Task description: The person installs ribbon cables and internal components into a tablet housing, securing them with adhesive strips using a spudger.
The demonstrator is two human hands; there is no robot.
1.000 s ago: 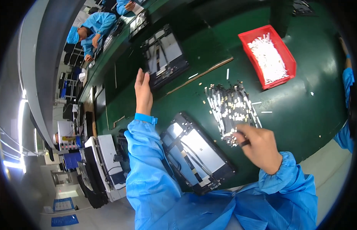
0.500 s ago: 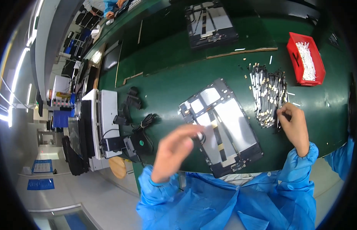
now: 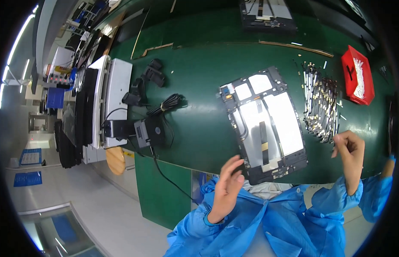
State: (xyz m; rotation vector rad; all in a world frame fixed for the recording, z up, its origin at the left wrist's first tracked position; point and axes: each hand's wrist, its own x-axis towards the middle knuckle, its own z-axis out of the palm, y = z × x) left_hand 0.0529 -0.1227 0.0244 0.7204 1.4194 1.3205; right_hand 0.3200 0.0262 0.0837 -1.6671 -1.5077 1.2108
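An opened tablet-like panel (image 3: 289, 124) lies slightly tilted on the green bench, showing silvery plates, a dark ribbon strip and small circuit parts. My left hand (image 3: 227, 188) is beside its near left corner, fingers stretched and apart, holding nothing. To the right of the panel is a pile of thin flex cables (image 3: 320, 103), black and white with gold ends. At the pile's near end is my right hand (image 3: 350, 152), thumb and fingers bent together. Whatever may be between those fingertips is too small to make out.
A red bin (image 3: 368, 81) of small white strips stands at the far right. Another opened panel (image 3: 268, 19) lies at the back. On the left are black adapters with a coiled cable (image 3: 171, 102) and a white box-like device (image 3: 118, 94). A blue sleeve (image 3: 381, 190) shows at right.
My left hand has come off the panel's left side to its near corner, fingers spreading. The right hand stays by the cable pile, now at its near end. The whole view has shifted.
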